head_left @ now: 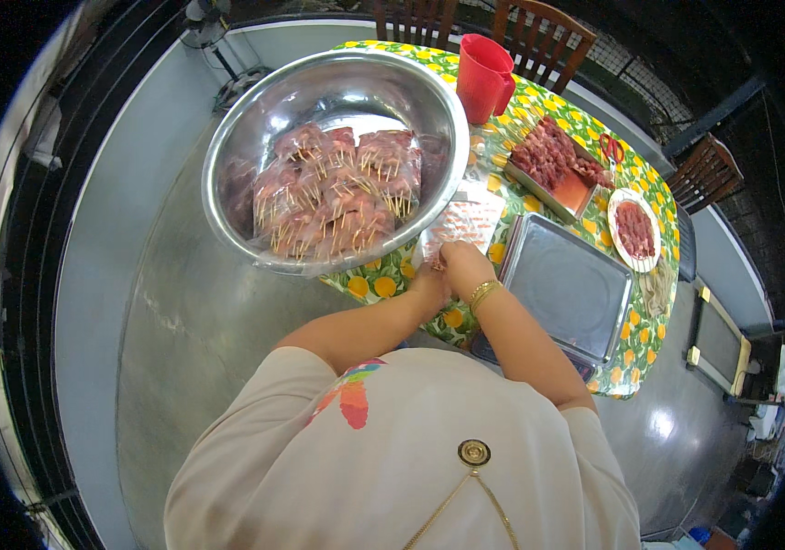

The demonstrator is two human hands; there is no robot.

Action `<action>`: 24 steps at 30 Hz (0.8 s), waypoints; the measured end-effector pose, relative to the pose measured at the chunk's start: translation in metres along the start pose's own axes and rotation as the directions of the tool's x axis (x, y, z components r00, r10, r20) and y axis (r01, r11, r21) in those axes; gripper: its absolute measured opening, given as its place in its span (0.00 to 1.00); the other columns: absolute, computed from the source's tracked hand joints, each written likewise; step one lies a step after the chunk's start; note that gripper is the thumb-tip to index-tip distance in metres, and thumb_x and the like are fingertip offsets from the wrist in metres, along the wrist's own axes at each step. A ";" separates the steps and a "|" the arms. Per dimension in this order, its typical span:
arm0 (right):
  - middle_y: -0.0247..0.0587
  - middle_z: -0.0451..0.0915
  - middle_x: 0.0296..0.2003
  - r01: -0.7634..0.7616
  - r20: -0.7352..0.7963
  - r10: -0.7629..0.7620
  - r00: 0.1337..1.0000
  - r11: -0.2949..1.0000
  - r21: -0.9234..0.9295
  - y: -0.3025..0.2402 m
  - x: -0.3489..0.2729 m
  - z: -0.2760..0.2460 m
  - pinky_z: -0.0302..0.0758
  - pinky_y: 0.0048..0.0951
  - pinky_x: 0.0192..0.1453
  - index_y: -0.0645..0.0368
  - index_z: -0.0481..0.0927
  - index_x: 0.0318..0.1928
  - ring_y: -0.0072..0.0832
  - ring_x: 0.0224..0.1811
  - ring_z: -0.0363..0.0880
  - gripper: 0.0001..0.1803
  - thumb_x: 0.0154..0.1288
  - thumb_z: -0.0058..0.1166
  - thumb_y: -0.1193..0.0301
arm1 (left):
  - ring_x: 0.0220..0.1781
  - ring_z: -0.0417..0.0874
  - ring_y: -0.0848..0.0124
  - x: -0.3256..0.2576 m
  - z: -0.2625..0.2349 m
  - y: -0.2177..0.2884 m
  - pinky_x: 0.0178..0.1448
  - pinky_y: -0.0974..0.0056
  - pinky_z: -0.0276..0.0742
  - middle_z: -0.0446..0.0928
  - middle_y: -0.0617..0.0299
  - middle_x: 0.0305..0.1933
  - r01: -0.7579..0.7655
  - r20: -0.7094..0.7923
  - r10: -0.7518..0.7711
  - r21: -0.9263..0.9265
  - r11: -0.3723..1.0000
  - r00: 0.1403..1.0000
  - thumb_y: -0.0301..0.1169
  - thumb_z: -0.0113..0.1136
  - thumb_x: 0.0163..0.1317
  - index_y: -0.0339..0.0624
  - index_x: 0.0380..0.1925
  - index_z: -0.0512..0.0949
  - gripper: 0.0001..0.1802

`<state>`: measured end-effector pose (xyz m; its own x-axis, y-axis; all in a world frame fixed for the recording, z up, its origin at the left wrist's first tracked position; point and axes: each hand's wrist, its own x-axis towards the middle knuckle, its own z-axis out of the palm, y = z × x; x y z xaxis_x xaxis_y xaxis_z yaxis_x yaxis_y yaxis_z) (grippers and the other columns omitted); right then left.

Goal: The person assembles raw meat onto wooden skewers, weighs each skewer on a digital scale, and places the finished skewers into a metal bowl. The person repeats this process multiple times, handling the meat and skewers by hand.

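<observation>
My left hand (430, 282) and my right hand (464, 263) meet at the near edge of a clear plastic bag (468, 220) of skewered raw meat that lies on the table. Both hands pinch the bag's near end. A gold bracelet sits on my right wrist. Just left of the bag stands a large steel bowl (237, 147) that holds several filled bags of meat skewers (333, 192).
An empty steel tray (565, 286) lies right of my hands. Farther back are a rectangular tray of raw meat (550, 160), a plate of meat (635, 229), red scissors (610, 147) and a red plastic jug (483, 77). The tablecloth (376, 282) is patterned with yellow fruit. Wooden chairs (539, 27) stand behind the table.
</observation>
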<state>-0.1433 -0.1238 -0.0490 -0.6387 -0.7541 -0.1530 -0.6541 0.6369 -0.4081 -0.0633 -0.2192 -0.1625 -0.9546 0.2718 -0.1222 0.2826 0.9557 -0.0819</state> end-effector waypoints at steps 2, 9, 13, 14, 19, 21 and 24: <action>0.52 0.84 0.41 0.006 -0.012 -0.006 1.000 0.998 0.055 0.000 -0.010 -0.002 0.80 0.46 0.54 0.59 0.82 0.41 0.50 0.49 0.83 0.09 0.63 0.59 0.69 | 0.56 0.85 0.59 -0.001 0.009 -0.002 0.67 0.51 0.70 0.85 0.57 0.54 0.000 -0.172 -0.010 -0.055 0.998 0.985 0.32 0.53 0.65 0.46 0.50 0.85 0.17; 0.53 0.84 0.42 -0.047 -0.097 0.070 0.993 0.974 0.223 0.007 -0.054 -0.027 0.79 0.44 0.53 0.60 0.83 0.44 0.47 0.48 0.83 0.11 0.66 0.60 0.68 | 0.51 0.87 0.58 -0.025 -0.033 -0.007 0.65 0.49 0.70 0.87 0.56 0.44 0.065 0.046 -0.055 -0.247 0.967 0.997 0.31 0.58 0.59 0.44 0.39 0.86 0.11; 0.52 0.85 0.44 -0.084 -0.070 0.118 0.991 0.924 0.373 0.021 -0.076 -0.044 0.80 0.41 0.53 0.61 0.83 0.49 0.43 0.47 0.85 0.14 0.65 0.62 0.69 | 0.48 0.87 0.53 -0.047 -0.081 0.001 0.59 0.42 0.71 0.86 0.54 0.42 0.261 0.106 -0.239 -0.366 0.893 0.965 0.28 0.58 0.59 0.47 0.36 0.84 0.08; 0.51 0.84 0.46 -0.076 -0.074 0.116 0.991 0.909 0.409 0.026 -0.081 -0.046 0.80 0.40 0.55 0.61 0.82 0.51 0.42 0.49 0.85 0.15 0.65 0.62 0.70 | 0.48 0.87 0.54 -0.055 -0.094 0.000 0.57 0.44 0.73 0.86 0.54 0.42 0.256 0.048 -0.261 -0.421 0.870 0.964 0.28 0.58 0.60 0.47 0.36 0.84 0.07; 0.51 0.83 0.55 0.112 -0.248 0.000 0.969 0.890 0.441 0.040 -0.108 -0.055 0.75 0.38 0.67 0.63 0.79 0.58 0.42 0.61 0.80 0.26 0.60 0.68 0.70 | 0.39 0.87 0.63 -0.066 -0.171 -0.010 0.45 0.54 0.79 0.85 0.58 0.35 0.180 -0.150 -0.362 -0.660 0.730 0.920 0.28 0.62 0.61 0.46 0.37 0.83 0.05; 0.48 0.82 0.57 0.226 -0.297 -0.053 0.953 0.778 0.586 0.041 -0.118 -0.058 0.73 0.37 0.69 0.63 0.78 0.59 0.39 0.64 0.78 0.27 0.60 0.69 0.69 | 0.34 0.86 0.70 -0.067 -0.207 -0.014 0.40 0.59 0.80 0.83 0.62 0.31 0.090 -0.125 -0.366 -0.850 0.519 0.922 0.28 0.63 0.64 0.43 0.37 0.81 0.04; 0.41 0.83 0.55 0.241 -0.194 -0.145 0.970 0.540 0.807 0.045 -0.137 -0.068 0.74 0.35 0.67 0.62 0.79 0.59 0.33 0.61 0.79 0.26 0.61 0.71 0.69 | 0.30 0.80 0.79 -0.063 -0.256 -0.015 0.34 0.67 0.75 0.80 0.67 0.28 0.012 -0.044 -0.323 -0.985 0.170 0.946 0.30 0.63 0.69 0.41 0.37 0.80 0.05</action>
<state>-0.1128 0.0192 0.0152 -0.6036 -0.7928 0.0848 -0.1803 0.0321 -0.9831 -0.0312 -0.2214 0.1000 -0.9979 -0.0464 -0.0455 -0.0566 0.2763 0.9594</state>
